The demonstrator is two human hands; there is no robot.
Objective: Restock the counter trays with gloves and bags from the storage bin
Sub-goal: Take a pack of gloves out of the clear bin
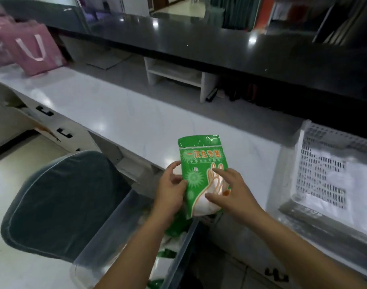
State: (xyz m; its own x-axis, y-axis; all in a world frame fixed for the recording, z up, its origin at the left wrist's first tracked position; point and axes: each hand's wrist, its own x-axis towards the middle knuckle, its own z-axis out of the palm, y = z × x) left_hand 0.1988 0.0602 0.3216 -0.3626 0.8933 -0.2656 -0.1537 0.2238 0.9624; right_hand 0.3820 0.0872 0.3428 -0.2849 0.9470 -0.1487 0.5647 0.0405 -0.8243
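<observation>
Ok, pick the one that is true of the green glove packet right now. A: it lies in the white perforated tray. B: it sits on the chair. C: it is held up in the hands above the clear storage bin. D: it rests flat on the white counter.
C: the left hand grips the green glove packet by its edge, above the clear storage bin.
</observation>
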